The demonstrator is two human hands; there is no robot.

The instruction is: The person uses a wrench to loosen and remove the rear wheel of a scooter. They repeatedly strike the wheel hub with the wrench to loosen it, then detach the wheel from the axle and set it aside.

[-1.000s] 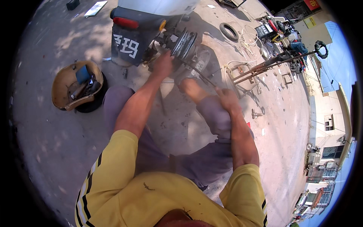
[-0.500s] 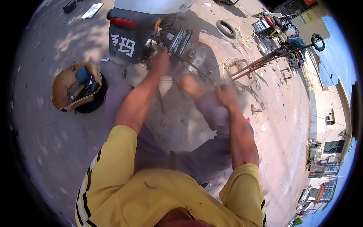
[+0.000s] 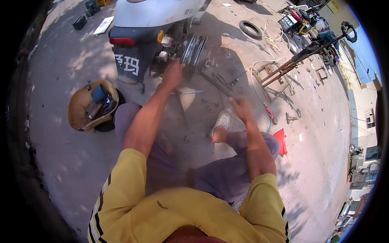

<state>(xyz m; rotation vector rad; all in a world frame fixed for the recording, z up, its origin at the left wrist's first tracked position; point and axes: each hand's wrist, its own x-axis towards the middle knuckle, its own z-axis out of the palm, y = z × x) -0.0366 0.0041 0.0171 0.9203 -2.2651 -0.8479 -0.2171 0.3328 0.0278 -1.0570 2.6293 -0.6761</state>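
Note:
My left hand is closed beside the wheel rim at the scooter's rear; what its fingers grip is too unclear to make out. My right hand is wrapped on the outer end of a long metal bar, which runs diagonally toward the rim and my left hand. Above them is the scooter's white rear body, with a red lamp, an amber reflector and a dark mudguard bearing white markings. A coil spring shows above the exposed parts.
A cut tan container of tools stands at left, a red cone-like object at right. A metal stand with a long lever, pale hoses, a loose tyre and heaped scooters and parts lie beyond on the pavement.
My right foot and knee have pulled back from under the wheel toward me. The view has tilted slightly, bringing more of the scooter in. Both hands stay at the bar and wheel.

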